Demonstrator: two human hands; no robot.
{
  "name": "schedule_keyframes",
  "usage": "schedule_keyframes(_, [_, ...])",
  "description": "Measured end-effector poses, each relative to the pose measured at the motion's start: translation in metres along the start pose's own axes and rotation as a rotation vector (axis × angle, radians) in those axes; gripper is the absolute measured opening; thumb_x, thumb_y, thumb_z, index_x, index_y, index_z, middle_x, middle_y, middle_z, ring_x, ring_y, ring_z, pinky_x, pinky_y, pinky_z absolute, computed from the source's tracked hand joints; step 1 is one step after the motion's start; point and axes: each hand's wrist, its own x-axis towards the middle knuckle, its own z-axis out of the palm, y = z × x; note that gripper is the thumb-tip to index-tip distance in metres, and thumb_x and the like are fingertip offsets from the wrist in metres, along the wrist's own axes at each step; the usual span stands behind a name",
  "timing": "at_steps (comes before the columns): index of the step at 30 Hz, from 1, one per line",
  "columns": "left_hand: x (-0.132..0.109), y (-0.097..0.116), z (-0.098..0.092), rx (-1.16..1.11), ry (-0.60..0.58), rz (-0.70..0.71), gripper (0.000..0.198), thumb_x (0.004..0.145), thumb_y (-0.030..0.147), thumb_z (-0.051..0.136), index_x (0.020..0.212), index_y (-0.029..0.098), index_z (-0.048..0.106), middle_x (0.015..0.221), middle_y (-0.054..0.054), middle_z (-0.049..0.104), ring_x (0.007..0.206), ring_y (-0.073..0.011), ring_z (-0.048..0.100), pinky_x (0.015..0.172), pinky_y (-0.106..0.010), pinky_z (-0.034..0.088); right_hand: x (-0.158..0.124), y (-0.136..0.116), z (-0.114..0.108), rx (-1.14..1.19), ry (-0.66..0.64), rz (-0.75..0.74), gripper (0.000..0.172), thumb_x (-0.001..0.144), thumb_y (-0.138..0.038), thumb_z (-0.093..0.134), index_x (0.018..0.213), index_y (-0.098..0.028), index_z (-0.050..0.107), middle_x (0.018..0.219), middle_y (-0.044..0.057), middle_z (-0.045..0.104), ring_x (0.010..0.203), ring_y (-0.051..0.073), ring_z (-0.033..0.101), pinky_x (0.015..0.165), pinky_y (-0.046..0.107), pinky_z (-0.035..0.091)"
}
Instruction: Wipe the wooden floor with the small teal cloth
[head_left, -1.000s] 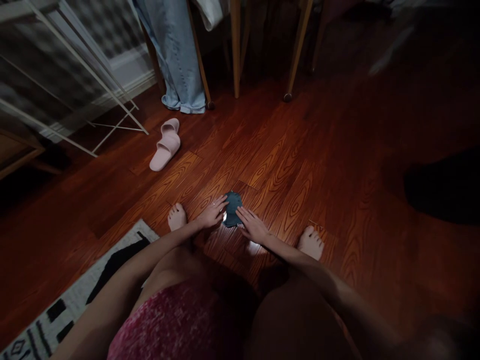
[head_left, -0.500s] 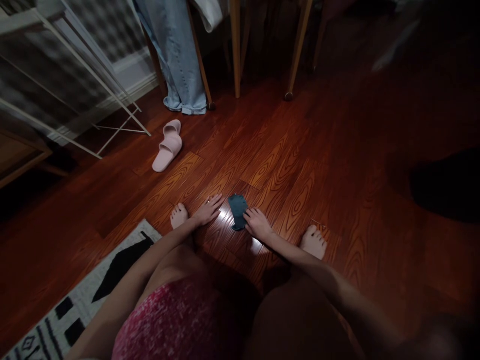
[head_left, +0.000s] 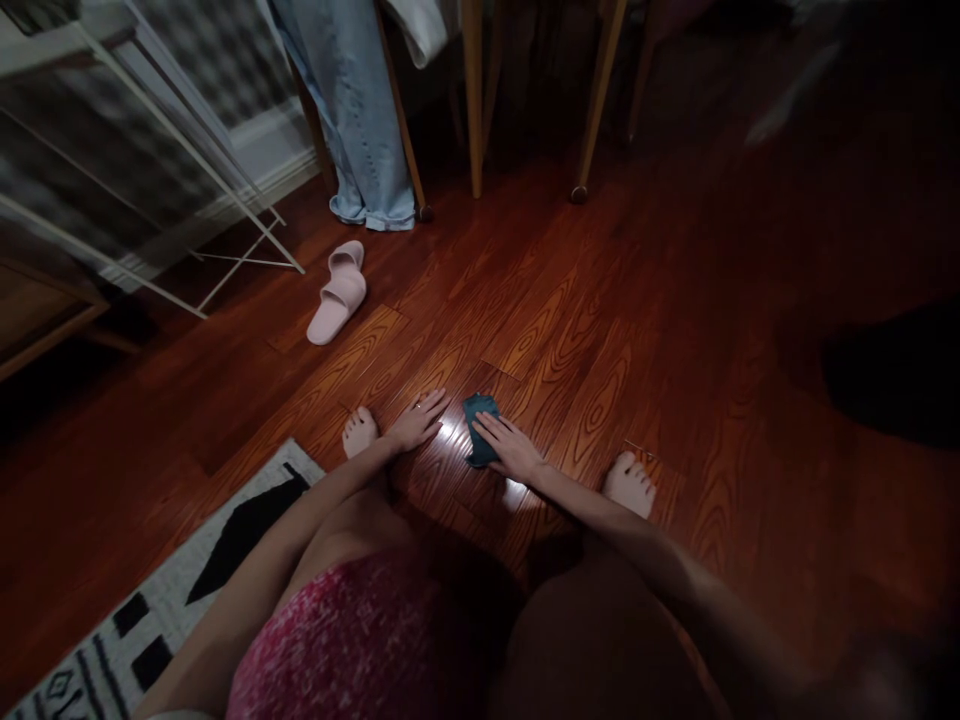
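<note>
Teal, irregularly outlined cloth (head_left: 481, 451) underlies right fingers (head_left: 493, 426).

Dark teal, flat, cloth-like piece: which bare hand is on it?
The bare right hand, partly covering the dark teal, flat, cloth-like piece; the bare left hand is apart, with glossy reddish-brown wooden floor between.

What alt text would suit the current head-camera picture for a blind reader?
A person's right hand rests on a teal cloth on a glossy wooden floor, between two bare feet. The left hand is apart from the cloth; pink footwear and blue jeans are farther off.
</note>
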Motion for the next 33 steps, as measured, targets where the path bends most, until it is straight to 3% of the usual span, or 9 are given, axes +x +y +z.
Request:
schedule_keyframes(3, [0.000,0.000,-0.001,-0.001,0.001,0.004,0.060,0.108,0.043,0.032,0.163,0.018,0.027,0.170,-0.013,0.017,0.158,-0.0247,0.011,0.127,-0.051,0.006,0.013,0.004,-0.005,-0.049,-0.009,0.021,0.084,0.083,-0.028,0.072,0.157,-0.011,0.036,0.159,0.021,0.042,0.150,0.033,0.034,0.124,0.051,0.023])
schedule_keyframes(6, [-0.001,0.000,-0.002,-0.014,-0.003,0.000,0.060,0.108,0.041,0.033,0.163,0.020,0.026,0.171,-0.012,0.017,0.158,-0.0242,0.011,0.127,-0.050,0.007,0.024,0.009,-0.009,-0.068,0.025,0.111,0.076,0.088,-0.026,0.064,0.157,-0.011,0.036,0.155,0.022,0.047,0.146,0.035,0.039,0.124,0.053,0.023])
schedule_keyframes(9, [-0.001,0.000,-0.002,-0.019,-0.003,0.002,0.060,0.107,0.040,0.034,0.164,0.020,0.025,0.171,-0.011,0.016,0.158,-0.0240,0.011,0.127,-0.050,0.007,0.023,0.012,-0.007,-0.063,0.067,0.184,0.078,0.088,-0.021,0.061,0.159,-0.009,0.031,0.159,0.023,0.042,0.151,0.035,0.032,0.124,0.054,0.025])
schedule_keyframes(13, [-0.001,-0.001,-0.001,-0.014,0.006,0.008,0.060,0.108,0.041,0.033,0.164,0.023,0.024,0.171,-0.011,0.018,0.158,-0.0234,0.011,0.127,-0.051,0.007,0.006,0.003,0.005,-0.035,0.096,0.125,0.087,0.083,-0.017,0.063,0.161,-0.010,0.025,0.168,0.020,0.023,0.157,0.030,0.014,0.125,0.053,0.023])
schedule_keyframes(19, [0.000,-0.003,0.001,-0.016,0.001,0.000,0.061,0.108,0.044,0.031,0.163,0.020,0.027,0.170,-0.012,0.018,0.158,-0.0239,0.013,0.127,-0.049,0.006,-0.009,-0.020,0.017,-0.025,-0.077,-0.024,0.101,0.074,-0.017,0.073,0.162,-0.012,0.024,0.169,0.018,0.020,0.157,0.029,0.013,0.127,0.047,0.021])
schedule_keyframes(23, [0.000,-0.004,0.001,-0.035,0.007,0.006,0.061,0.108,0.045,0.031,0.164,0.022,0.025,0.171,-0.010,0.017,0.158,-0.0239,0.012,0.127,-0.049,0.007,-0.005,-0.005,0.009,-0.007,-0.062,-0.051,0.102,0.075,-0.020,0.076,0.163,-0.014,0.023,0.170,0.016,0.021,0.158,0.028,0.012,0.127,0.048,0.020])
schedule_keyframes(29, [0.000,-0.004,0.001,-0.029,-0.002,0.000,0.060,0.108,0.047,0.031,0.163,0.023,0.027,0.171,-0.009,0.018,0.158,-0.0231,0.012,0.127,-0.049,0.006,-0.009,0.034,-0.006,0.008,0.107,0.182,0.087,0.082,-0.022,0.067,0.161,-0.014,0.029,0.168,0.018,0.027,0.157,0.031,0.014,0.125,0.055,0.021])
schedule_keyframes(33, [-0.001,-0.004,0.001,-0.030,0.006,0.007,0.060,0.108,0.044,0.032,0.163,0.022,0.027,0.170,-0.011,0.019,0.158,-0.0241,0.012,0.127,-0.050,0.006,-0.013,0.032,-0.004,0.018,0.189,0.316,0.078,0.087,-0.025,0.062,0.159,-0.016,0.034,0.166,0.018,0.031,0.156,0.032,0.017,0.124,0.059,0.023])
